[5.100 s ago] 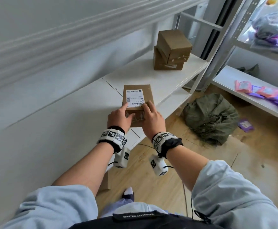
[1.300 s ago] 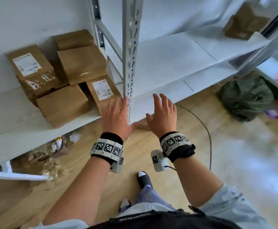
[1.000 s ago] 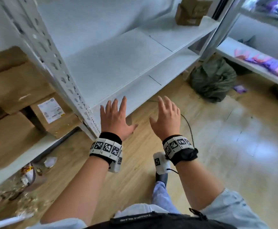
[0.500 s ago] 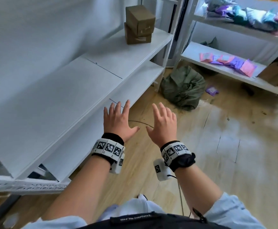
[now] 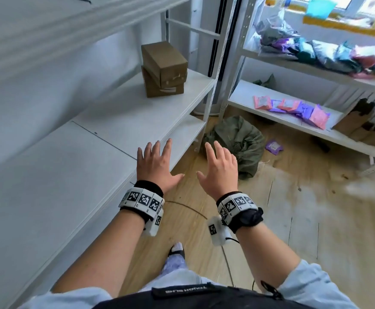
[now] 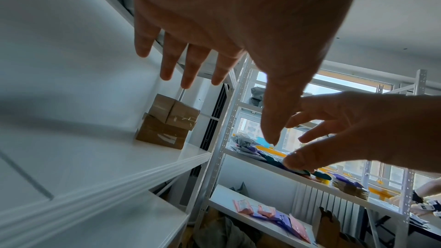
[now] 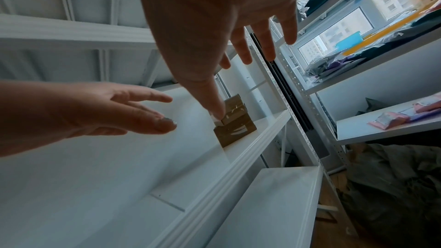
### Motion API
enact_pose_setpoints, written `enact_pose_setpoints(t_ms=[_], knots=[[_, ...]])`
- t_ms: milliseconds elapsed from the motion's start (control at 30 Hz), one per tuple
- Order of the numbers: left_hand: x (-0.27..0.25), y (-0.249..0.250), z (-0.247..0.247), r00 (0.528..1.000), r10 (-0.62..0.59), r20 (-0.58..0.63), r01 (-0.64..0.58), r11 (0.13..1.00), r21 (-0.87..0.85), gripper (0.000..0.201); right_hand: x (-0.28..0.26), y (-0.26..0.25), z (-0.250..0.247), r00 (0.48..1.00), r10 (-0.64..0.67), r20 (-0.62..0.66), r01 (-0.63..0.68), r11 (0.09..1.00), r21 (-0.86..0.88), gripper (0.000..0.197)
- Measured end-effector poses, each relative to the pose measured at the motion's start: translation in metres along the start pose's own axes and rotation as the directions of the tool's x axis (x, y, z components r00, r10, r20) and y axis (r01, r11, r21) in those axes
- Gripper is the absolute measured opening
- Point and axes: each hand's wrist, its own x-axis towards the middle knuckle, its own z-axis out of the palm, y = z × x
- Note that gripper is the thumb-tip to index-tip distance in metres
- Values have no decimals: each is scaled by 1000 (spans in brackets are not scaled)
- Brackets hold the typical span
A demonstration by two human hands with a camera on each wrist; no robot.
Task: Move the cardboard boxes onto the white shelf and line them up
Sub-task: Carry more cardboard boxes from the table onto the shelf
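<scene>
With both the left hand (image 5: 157, 166) and right hand (image 5: 221, 172) spread and empty at centre frame, the skewed boxes (image 5: 163, 71) stacked upper centre on the shelf (image 5: 106, 139) could topple if nudged.

Pale wooden floor (image 5: 315, 219), white wall (image 5: 37, 85), daylit window (image 6: 334, 86) behind a cluttered metal rack (image 5: 282, 121).

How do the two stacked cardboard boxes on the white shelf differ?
The upper box lies skewed, its corner turned out past the lower box, which sits squarer to the white shelf. The upper box rests on the lower one; the lower box rests on the shelf. Both are plain brown, taped and untouched.
</scene>
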Motion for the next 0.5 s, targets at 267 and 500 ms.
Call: enact_pose_setpoints(t_ms=[267,500], knots=[[151,-4,-13,999,-17,-44,13,996,-90,109,145,8,9,999,-28,-28,28,1000,1,86],[247,-13,-9,990,-109,-94,100,990,-95,111,257,12,38,993,-107,-53,110,993,45,90]])
